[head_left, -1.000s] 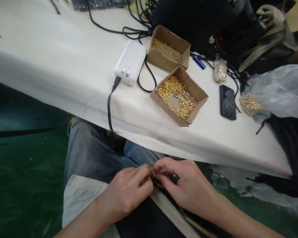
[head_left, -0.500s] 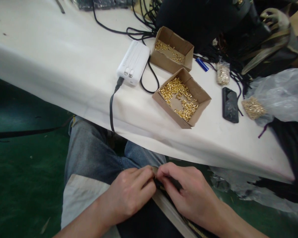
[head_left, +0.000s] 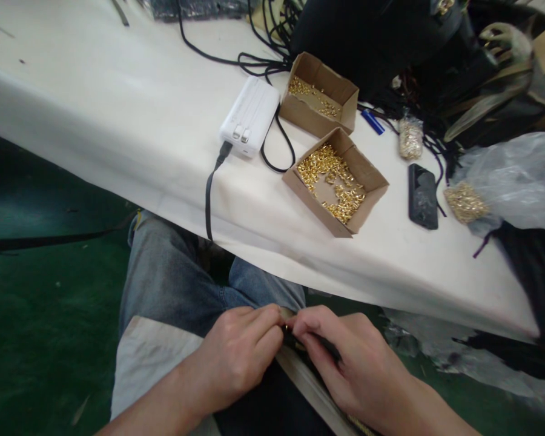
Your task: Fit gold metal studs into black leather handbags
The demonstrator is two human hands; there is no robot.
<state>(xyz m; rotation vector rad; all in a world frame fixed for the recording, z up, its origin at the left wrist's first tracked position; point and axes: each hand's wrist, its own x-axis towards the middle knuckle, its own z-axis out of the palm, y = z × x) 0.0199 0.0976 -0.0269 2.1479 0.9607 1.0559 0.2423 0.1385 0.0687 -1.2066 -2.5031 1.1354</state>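
Note:
Both hands meet over my lap at the end of a zipper (head_left: 360,426) whose gold teeth show at the lower edge of the view. It runs along a beige strip (head_left: 306,384) on dark fabric (head_left: 267,407). My left hand (head_left: 243,351) is closed, thumb and fingers pinching the zipper end. Opposite it, my right hand (head_left: 345,354) is closed in a pinch, fingertips almost touching the left ones. A tiny gold metal part (head_left: 286,327) glints between them; its exact shape is hidden. My fingers cover most of what they grip.
On the white table (head_left: 131,109) sit a cardboard box (head_left: 315,209) of small gold metal parts, a second box (head_left: 315,121) with fewer, a white power bank (head_left: 249,115) with cables, a black device (head_left: 422,197), a blue piece (head_left: 373,122) and plastic bags (head_left: 518,181).
The view has shifted slightly. My right hand has moved a little right and down, and the small gold part between the fingertips shows more clearly. My left hand keeps its pinch.

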